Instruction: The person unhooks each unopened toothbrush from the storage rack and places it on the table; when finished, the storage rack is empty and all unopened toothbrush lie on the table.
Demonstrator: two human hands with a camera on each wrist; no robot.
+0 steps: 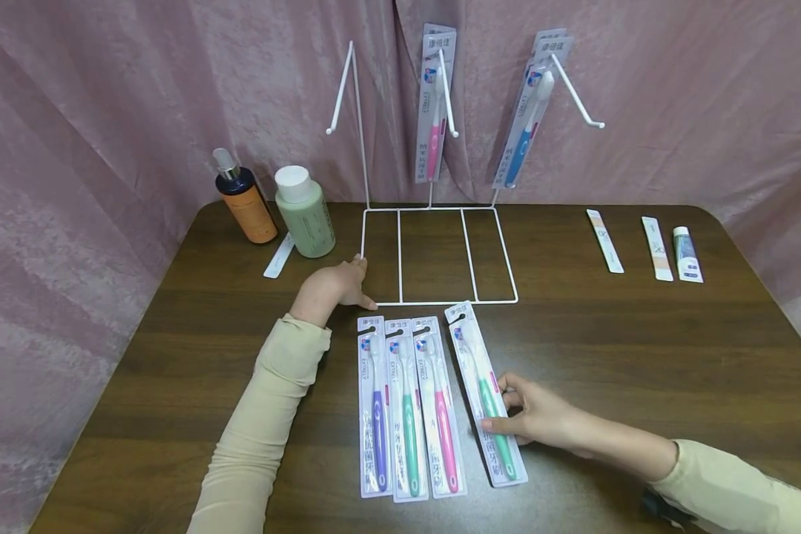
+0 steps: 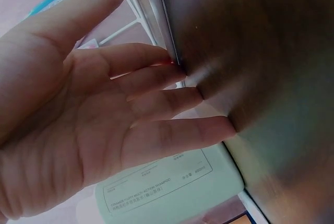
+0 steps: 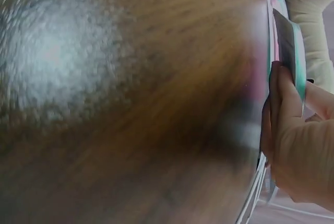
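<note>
on table (image 1: 641,348): right hand (image 1: 541,415) pinching green toothbrush pack (image 1: 486,393).

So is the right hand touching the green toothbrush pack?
Touching. In the head view the right hand has fingertips on the green toothbrush pack; the right wrist view shows its fingers against the pack's edge.

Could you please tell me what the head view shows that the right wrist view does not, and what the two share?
Only the head view shows the white wire rack with two packaged toothbrushes hanging on its hooks, the orange bottle, the green bottle, the left hand resting on the rack's base, and three more toothbrush packs lying side by side.

Only the right wrist view shows, close up, the pack's edge lifted off the wood by the fingers.

Both show the right hand holding the green toothbrush pack on the brown table.
</note>
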